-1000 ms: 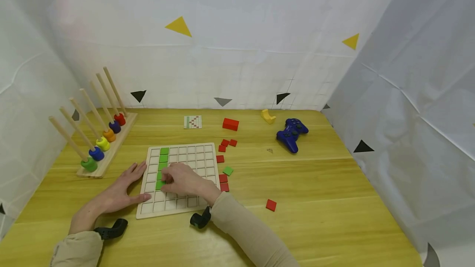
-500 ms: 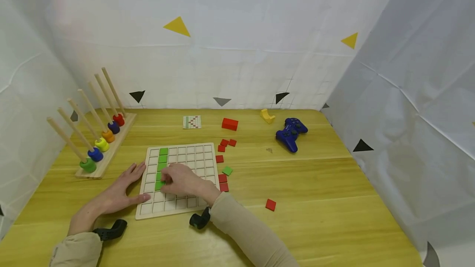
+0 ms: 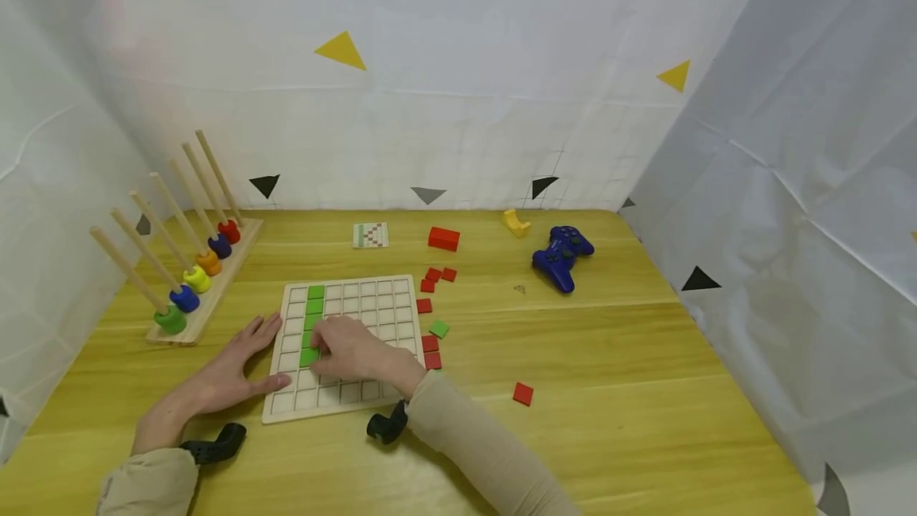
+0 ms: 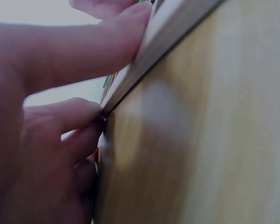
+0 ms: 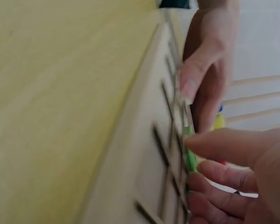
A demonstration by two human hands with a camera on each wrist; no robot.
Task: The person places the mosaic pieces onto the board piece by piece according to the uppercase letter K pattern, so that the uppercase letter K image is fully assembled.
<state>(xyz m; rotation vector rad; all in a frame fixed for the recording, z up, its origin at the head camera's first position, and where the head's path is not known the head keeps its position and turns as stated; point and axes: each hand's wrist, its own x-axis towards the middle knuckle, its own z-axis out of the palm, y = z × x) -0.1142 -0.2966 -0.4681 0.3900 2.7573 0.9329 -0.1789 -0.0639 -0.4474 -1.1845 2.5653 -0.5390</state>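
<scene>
A pale wooden grid board (image 3: pixel 386 301) lies on the table, with a column of green square tiles (image 3: pixel 314 306) near its left side. My right hand (image 3: pixel 354 350) reaches over the board with fingers curled, its thumb and index finger at the lower end of that column. In the right wrist view, a green tile (image 5: pixel 191 161) shows between that thumb and index finger, close against the board. At the board's left edge rests my left hand (image 3: pixel 231 371), fingers extended along the edge and thumb on the board's lower left. The right hand hides some cells.
Right of the board lie several red tiles (image 3: pixel 424 306) and a green tile (image 3: pixel 439 329); one red tile (image 3: pixel 523 394) lies apart. Behind are a pattern card (image 3: pixel 370 235), red block (image 3: pixel 444 239), yellow piece (image 3: pixel 515 223) and blue game controller (image 3: pixel 563 258). A peg rack (image 3: pixel 215 293) stands left.
</scene>
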